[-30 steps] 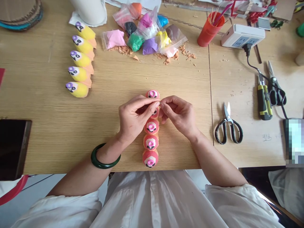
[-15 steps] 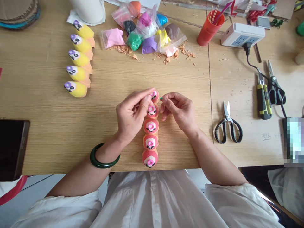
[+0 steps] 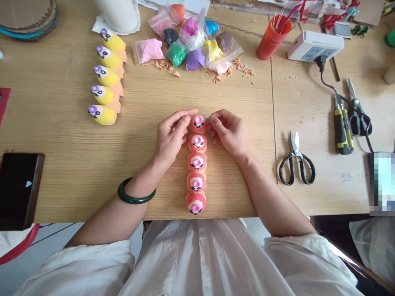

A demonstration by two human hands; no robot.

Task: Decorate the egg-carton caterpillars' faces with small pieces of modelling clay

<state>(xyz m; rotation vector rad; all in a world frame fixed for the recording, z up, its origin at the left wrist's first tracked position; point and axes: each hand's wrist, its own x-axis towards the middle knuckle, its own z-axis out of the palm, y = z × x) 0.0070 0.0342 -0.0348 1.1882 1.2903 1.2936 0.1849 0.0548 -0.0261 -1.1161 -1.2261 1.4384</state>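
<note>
Several red clay figures (image 3: 196,163) with white faces, pink rings and black marks lie in a column in front of me. My left hand (image 3: 174,131) rests at the left of the farthest red figure (image 3: 198,122), index finger stretched past its far edge and thumb apart from it; nothing shows in its grasp. Across from it, my right hand (image 3: 226,131) pinches a tiny green piece of clay (image 3: 207,120) between thumb and index finger, close to that figure's right edge. The other fingers of the right hand are curled and partly hidden.
Yellow clay figures (image 3: 106,95) stand in a column at left. Bagged coloured clay (image 3: 177,54) and orange shavings lie at the back. Rightward are a red cup (image 3: 271,39) of sticks, a power strip (image 3: 314,46), scissors (image 3: 296,160) and a utility knife (image 3: 343,131). A phone (image 3: 21,191) lies at left.
My left hand has drawn back left and uncovered the farthest red figure. My right hand has moved slightly away from me and left, bringing the green piece nearer that figure.
</note>
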